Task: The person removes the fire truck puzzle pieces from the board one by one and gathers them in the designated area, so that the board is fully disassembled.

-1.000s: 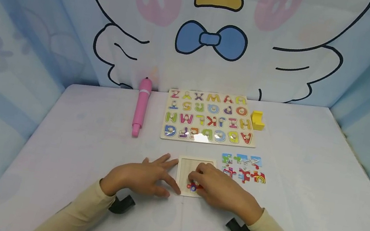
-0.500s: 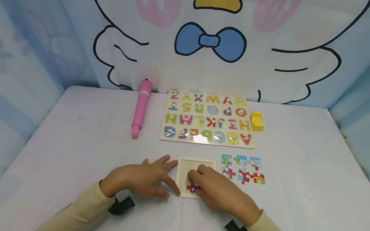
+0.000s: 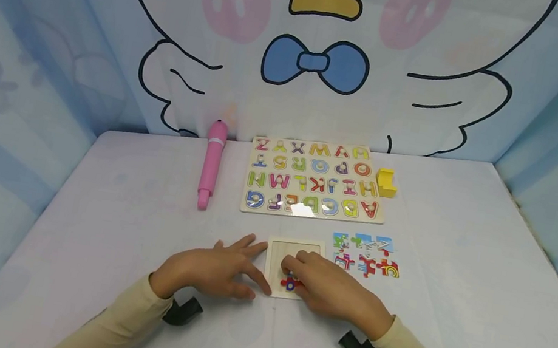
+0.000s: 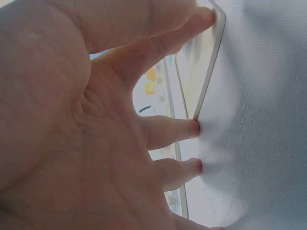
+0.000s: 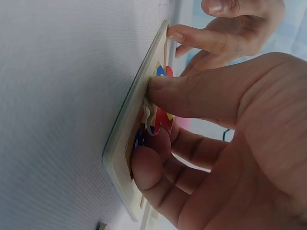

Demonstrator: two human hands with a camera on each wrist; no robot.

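Observation:
A small wooden puzzle tray lies on the table in front of the person. My left hand spreads its fingers along the tray's left side; in the left wrist view, one fingertip rests on the frame. My right hand is over the tray's lower right, thumb and fingers curled about a red, yellow and blue jigsaw piece. Beneath the fingers, a darker blue piece shows partly in the right wrist view. Red and blue puzzle artwork shows at the lower middle of the tray, partly covered by the right hand.
Several loose jigsaw pieces lie right of the tray. Behind it are an alphabet board, a small yellow block and a pink pen-shaped toy. A printed cloth hangs at the table's back edge.
The head view has shifted slightly. My right fingers keep working at the same spot in the tray with barely any movement, and the left hand stays where it was.

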